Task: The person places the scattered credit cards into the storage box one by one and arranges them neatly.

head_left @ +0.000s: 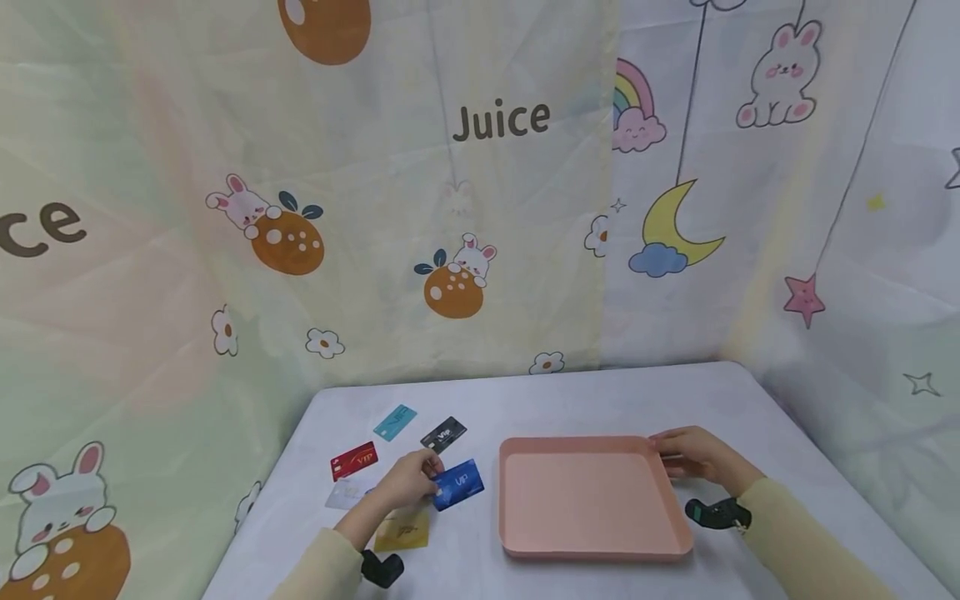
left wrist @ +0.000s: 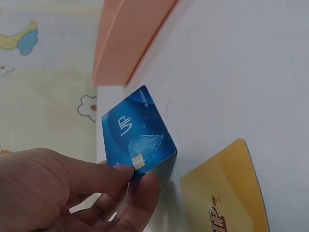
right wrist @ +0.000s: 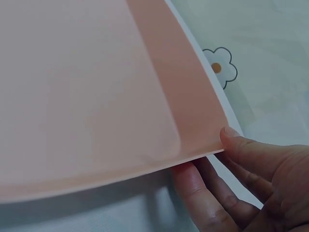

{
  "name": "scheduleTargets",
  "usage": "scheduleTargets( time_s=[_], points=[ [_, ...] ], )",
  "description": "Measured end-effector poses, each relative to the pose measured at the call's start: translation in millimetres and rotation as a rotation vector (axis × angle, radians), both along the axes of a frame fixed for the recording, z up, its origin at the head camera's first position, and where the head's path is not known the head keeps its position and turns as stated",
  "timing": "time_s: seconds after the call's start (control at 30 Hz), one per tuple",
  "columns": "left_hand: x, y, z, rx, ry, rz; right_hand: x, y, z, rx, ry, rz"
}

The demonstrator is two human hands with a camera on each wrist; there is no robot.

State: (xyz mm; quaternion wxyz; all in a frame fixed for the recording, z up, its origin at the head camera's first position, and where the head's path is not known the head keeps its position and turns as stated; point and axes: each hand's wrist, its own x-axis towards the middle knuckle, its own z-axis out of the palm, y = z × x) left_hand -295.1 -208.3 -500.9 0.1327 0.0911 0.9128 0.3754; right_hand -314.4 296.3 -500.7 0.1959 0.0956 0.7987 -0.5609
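Note:
My left hand [head_left: 408, 479] pinches a blue VIP card [head_left: 459, 485] by one edge between thumb and fingers. In the left wrist view the card [left wrist: 137, 128] tilts above the white tabletop, its chip close to the thumb. My right hand [head_left: 697, 454] holds the back right corner of a pink tray [head_left: 592, 500]; in the right wrist view its thumb and fingers [right wrist: 190, 186] lie about that corner. Below the left hand lies a yellow card [head_left: 405, 531], partly covered by the forearm. A pale silver card [head_left: 345, 493] is partly hidden by the same hand.
Beyond the left hand lie a red VIP card [head_left: 354, 461], a teal card [head_left: 395, 422] and a black VIP card [head_left: 443, 434]. A white cloth [head_left: 600, 408] covers the table. Printed curtains [head_left: 375, 208] hang behind and at both sides.

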Motion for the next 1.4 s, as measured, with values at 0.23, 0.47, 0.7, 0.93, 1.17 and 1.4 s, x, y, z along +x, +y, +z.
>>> scheduleTargets(
  time_s=[0.23, 0.47, 0.7, 0.93, 1.17, 1.4],
  points=[
    [-3.7, -5, -0.1, 0.187, -0.058, 0.008, -0.2, -2, -2.5, -0.006, -0.018, -0.022],
    [-10.2, 0, 4.6, 0.376, -0.089, 0.095, -1.9, -2, -0.6, 0.031, -0.007, -0.015],
    [-16.6, 10, 7.9, 0.485, -0.079, 0.188, -1.8, -4, -1.7, 0.04, -0.014, -0.034],
    [-18.3, 24, 7.8, 0.556, -0.079, 0.132, -2.7, -6, 0.8, 0.077, -0.001, -0.015],
    [-12.9, 38, 12.2, 0.616, -0.112, 0.113, -0.6, -7, 1.8, 0.074, 0.003, -0.022],
    [-8.9, 53, 12.0, 0.64, -0.131, 0.072, -0.7, -5, 1.2, 0.065, 0.024, -0.009]
  ],
)
